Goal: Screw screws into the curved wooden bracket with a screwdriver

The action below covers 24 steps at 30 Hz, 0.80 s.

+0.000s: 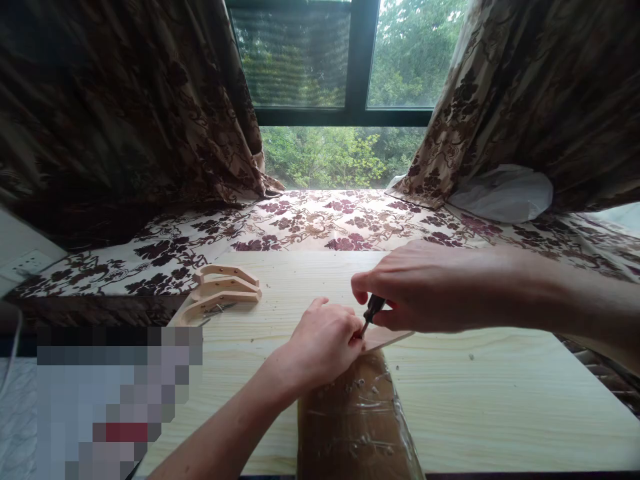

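Note:
My right hand [400, 287] is closed around the dark handle of a screwdriver [374, 308], its shaft slanting down to the left. The screwdriver's tip meets the fingertips of my left hand [327, 340], near the surface of a flat wooden piece [387, 337]. My left hand is closed on that piece and hides part of it. Whether a screw is pinched there I cannot tell. Under the wooden piece lies a brown, tape-wrapped block [350, 427] with small metal bits scattered on its top.
Curved wooden pieces [227, 293] with holes lie at the tabletop's left, with thin metal screws [217, 310] beside them. The pale wooden tabletop [480, 400] meets a floral-covered sill [320, 220]. A white plastic bag [505, 193] rests at the back right.

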Each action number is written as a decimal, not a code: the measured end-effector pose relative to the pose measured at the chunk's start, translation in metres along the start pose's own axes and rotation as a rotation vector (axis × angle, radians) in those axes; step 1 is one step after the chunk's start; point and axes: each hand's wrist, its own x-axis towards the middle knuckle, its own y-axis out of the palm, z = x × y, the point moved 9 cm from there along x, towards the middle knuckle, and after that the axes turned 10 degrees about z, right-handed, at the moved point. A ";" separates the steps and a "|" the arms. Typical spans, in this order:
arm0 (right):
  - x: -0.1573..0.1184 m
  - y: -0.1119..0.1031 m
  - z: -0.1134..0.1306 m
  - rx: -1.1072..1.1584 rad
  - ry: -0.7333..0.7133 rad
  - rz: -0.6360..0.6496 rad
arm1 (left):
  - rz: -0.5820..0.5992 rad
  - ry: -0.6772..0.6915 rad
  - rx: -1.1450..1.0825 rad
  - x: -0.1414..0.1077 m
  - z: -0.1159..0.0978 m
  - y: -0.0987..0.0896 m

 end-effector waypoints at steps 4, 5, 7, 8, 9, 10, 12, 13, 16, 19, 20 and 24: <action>0.003 0.000 0.006 -0.010 -0.061 0.001 | -0.003 -0.015 -0.001 0.000 0.001 0.000; 0.004 0.000 0.006 -0.015 -0.052 0.006 | -0.003 -0.017 0.000 0.000 0.001 0.000; 0.006 0.000 0.005 -0.028 -0.012 0.002 | -0.002 -0.016 0.000 0.000 0.000 0.000; 0.006 -0.001 0.003 -0.038 0.017 -0.011 | -0.002 -0.013 0.000 0.000 0.000 -0.001; 0.005 -0.002 0.001 -0.046 0.045 -0.025 | -0.003 -0.010 0.001 0.000 -0.001 -0.001; 0.005 -0.003 0.000 -0.050 0.066 -0.031 | -0.004 -0.007 0.003 0.000 -0.001 -0.001; 0.003 -0.003 -0.001 -0.030 0.062 -0.015 | -0.005 -0.003 0.006 0.000 -0.002 -0.001; 0.002 -0.002 0.000 -0.009 0.035 0.001 | -0.006 -0.002 0.007 -0.001 -0.002 -0.001; 0.002 -0.003 0.008 0.034 -0.058 0.008 | -0.008 -0.008 0.004 0.000 -0.001 -0.001; 0.004 -0.005 0.010 0.025 -0.062 -0.033 | -0.010 -0.018 0.002 0.000 0.000 -0.002; 0.005 -0.005 0.009 0.016 -0.038 -0.044 | -0.010 -0.019 0.003 0.000 0.000 -0.002; 0.004 -0.005 0.002 -0.016 0.050 -0.035 | -0.007 -0.010 0.009 -0.001 -0.001 -0.002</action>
